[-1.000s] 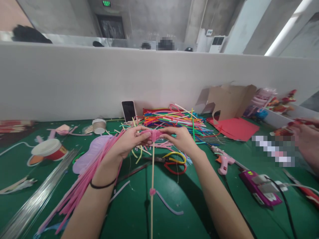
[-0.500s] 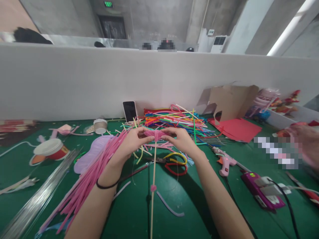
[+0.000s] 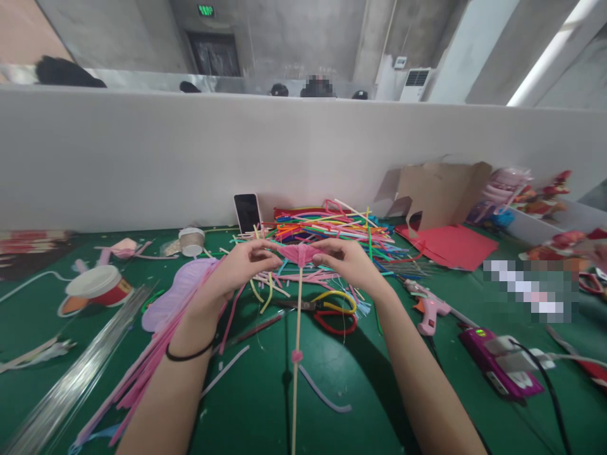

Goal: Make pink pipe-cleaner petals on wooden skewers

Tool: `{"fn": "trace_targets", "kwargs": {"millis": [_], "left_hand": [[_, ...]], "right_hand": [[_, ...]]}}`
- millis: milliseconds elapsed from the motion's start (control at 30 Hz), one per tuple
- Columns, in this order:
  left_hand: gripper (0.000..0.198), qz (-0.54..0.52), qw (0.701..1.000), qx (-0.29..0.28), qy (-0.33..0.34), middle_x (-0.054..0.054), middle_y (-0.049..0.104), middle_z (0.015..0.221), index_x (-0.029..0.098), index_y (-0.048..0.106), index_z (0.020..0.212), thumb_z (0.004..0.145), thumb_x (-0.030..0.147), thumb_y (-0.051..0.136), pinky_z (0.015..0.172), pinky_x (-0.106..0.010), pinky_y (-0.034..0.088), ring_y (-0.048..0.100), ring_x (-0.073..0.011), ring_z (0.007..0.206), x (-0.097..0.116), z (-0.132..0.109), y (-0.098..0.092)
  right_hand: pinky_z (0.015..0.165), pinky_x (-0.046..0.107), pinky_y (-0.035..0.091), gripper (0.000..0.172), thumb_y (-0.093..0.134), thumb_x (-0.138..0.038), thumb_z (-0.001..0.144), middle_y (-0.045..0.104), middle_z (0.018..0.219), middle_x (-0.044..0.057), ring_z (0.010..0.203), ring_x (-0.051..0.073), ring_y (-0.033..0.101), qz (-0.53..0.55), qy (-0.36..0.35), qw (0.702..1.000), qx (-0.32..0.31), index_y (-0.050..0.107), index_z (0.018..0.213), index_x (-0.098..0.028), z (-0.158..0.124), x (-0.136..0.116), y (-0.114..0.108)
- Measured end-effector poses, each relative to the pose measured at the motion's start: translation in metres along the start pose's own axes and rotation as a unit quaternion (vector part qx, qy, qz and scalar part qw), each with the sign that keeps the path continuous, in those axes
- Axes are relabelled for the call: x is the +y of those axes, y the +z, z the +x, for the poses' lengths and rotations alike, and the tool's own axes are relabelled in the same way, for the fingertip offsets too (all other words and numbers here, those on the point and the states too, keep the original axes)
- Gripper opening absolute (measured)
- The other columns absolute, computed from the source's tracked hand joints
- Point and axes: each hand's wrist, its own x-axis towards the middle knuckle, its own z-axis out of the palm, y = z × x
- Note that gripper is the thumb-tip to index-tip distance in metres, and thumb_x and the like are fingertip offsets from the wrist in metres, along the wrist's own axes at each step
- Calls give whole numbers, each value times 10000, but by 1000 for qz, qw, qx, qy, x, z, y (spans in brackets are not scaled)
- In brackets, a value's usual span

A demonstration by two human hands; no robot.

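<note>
Left hand (image 3: 249, 262): wrist turned inward, thumb and fingers nearly together on near edge of pink piece (image 3: 301, 254); exact contact hard to make out.
Right hand (image 3: 348, 262): mirrors it, pinching the opposite edge.
Pink piece: between both hands, atop thin stick (image 3: 298, 316), whose lower end is cut off.
Paper cup (image 3: 97, 284): left of left hand, inside hidden.
White box (image 3: 521, 229): beyond right hand, far right, reddish items seemingly inside.

Head-worn view, facing forward, down over hands (image 3: 247, 264)
</note>
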Motion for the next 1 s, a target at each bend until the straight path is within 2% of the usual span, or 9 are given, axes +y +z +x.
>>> {"fn": "trace_targets", "kwargs": {"millis": [100, 233, 367, 400, 467, 567, 700, 900, 1000], "left_hand": [[335, -29, 998, 51, 4, -67, 722, 848, 167, 689, 969, 716, 378, 747, 759, -308, 529, 676, -204, 833, 4, -4, -9], [298, -101, 986, 126, 29, -28, 687, 761, 166, 702, 912, 707, 376, 754, 728, -270, 516, 644, -153, 732, 4, -4, -18], [288, -29, 981, 183, 48, 11, 605, 583, 183, 719, 840, 791, 459, 654, 714, -263, 498, 605, -146, 644, 0, -1, -17], [339, -12, 982, 179, 49, 1, 613, 582, 182, 726, 826, 814, 501, 611, 722, -272, 499, 615, -159, 660, 0, -1, -16], [436, -8, 990, 135, 50, -43, 681, 687, 174, 737, 825, 829, 570, 554, 754, -302, 504, 648, -197, 751, 2, -2, -10], [424, 21, 996, 66, 51, -79, 724, 857, 166, 734, 830, 791, 570, 609, 762, -323, 500, 652, -228, 836, 8, -4, 0], [353, 75, 995, 45, 45, -43, 708, 806, 166, 717, 826, 791, 509, 642, 704, -293, 471, 627, -201, 772, 12, -5, 13], [345, 46, 998, 21, 33, -40, 716, 854, 170, 719, 862, 805, 499, 630, 746, -277, 458, 622, -202, 839, 10, -2, 25], [346, 19, 1000, 0, 20, -42, 717, 817, 169, 723, 815, 788, 505, 644, 719, -276, 455, 620, -196, 795, 9, -2, 26]], "right_hand": [[698, 292, 539, 227, 650, -302, 832, 730, 859, 39, 773, 167, 697, 62, 18, 998, -12, 667, 1025, -185, -1, 2, -7], [768, 311, 548, 235, 660, -350, 834, 714, 874, 43, 811, 164, 699, 157, 20, 987, -26, 632, 991, -176, -2, 4, -10], [769, 303, 542, 253, 662, -364, 839, 709, 870, 40, 798, 154, 692, 188, 14, 981, -42, 620, 1007, -180, -2, 4, -9], [768, 303, 541, 261, 663, -371, 837, 711, 867, 41, 803, 156, 691, 188, 17, 981, -47, 619, 1010, -180, -2, 5, -9], [764, 302, 539, 280, 670, -390, 828, 713, 864, 46, 814, 163, 688, 186, 25, 980, -58, 621, 1006, -179, -2, 6, -7], [761, 300, 539, 303, 678, -411, 816, 714, 872, 50, 831, 173, 686, 180, 40, 980, -75, 624, 1002, -177, -1, 7, -3], [756, 294, 530, 310, 660, -448, 823, 718, 887, 56, 838, 178, 683, 151, 49, 983, -87, 632, 962, -172, -2, 3, 4], [678, 255, 501, 343, 596, -490, 859, 704, 790, 44, 733, 145, 656, 139, 36, 987, -75, 644, 853, -150, -3, -9, 13], [659, 251, 492, 352, 622, -496, 836, 700, 779, 45, 724, 146, 646, 129, 55, 987, -73, 647, 838, -144, -3, -14, 16]]}}
